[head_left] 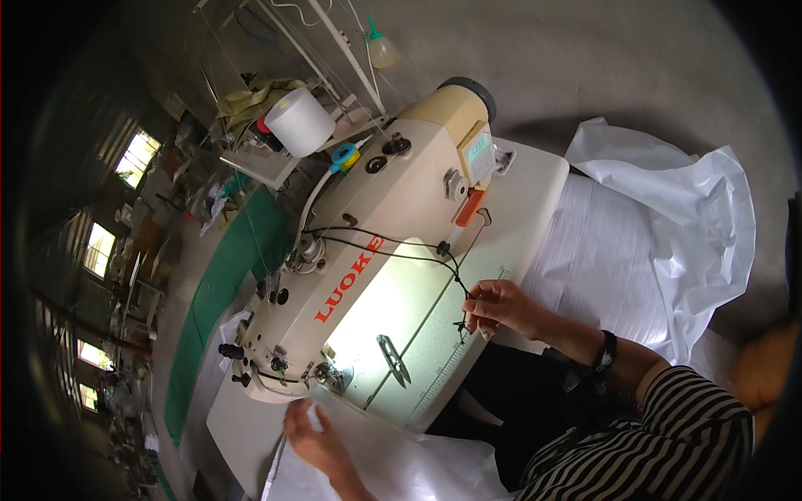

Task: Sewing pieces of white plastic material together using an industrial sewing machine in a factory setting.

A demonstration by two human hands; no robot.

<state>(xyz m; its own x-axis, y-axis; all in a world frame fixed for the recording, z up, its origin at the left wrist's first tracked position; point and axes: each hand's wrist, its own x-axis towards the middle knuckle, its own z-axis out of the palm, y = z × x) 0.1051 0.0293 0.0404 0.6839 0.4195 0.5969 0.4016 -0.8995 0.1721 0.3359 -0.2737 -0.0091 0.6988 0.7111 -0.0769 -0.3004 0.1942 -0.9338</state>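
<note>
A cream sewing machine [368, 217] stands at a slant before me, its lamp lighting the bed. My right hand [499, 307] pinches a thin black cord [462, 288] over the bed's near edge. From there the cord runs back in two strands across the machine's arm. Close to the needle area [332, 377], my left hand [316, 438] has its thumb and fingers apart. It is over or beside a white plastic-like sheet [384, 451]; whether it touches the sheet I cannot tell. Small metal thread snips [391, 359] lie on the bed between my hands.
A white thread cone [298, 123] sits behind the machine, near a hanging oil bottle [383, 50]. More white sheeting [610, 242] is heaped at the right. A green strip [217, 301] runs along the far side. A control panel [479, 154] is on the machine's right end.
</note>
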